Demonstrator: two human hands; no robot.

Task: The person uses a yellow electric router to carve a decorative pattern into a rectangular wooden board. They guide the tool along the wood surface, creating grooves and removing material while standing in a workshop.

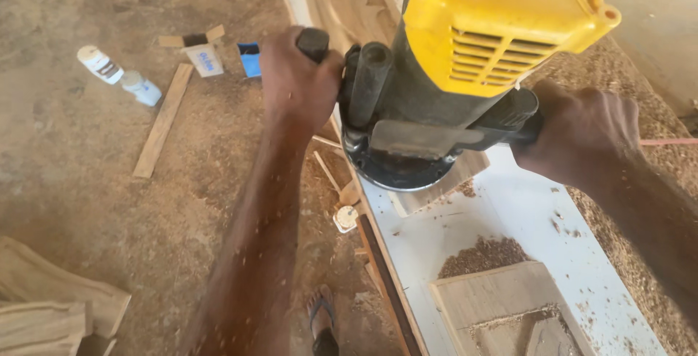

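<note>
Both hands, the left grip (299, 80) and the right grip (582, 134), are closed tight on the handles of the yellow router (443, 87), which sits between them on a wood piece (436, 189) on the white tabletop (509, 218), with sawdust (483, 254) already lying below the grips near a carved panel (509, 312), while two bottles (120, 76) lie on the floor (87, 181), contents unclear.

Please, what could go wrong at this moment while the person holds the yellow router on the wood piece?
1. The small pale wood piece under the yellow-and-black power router shows no clamp, so it might shift on the white workbench.
2. Chips fly around the left hand and right hand, both bare; they could sting.
3. The sandalled foot stands among scraps on the dusty floor, so slipping seems possible.
</note>
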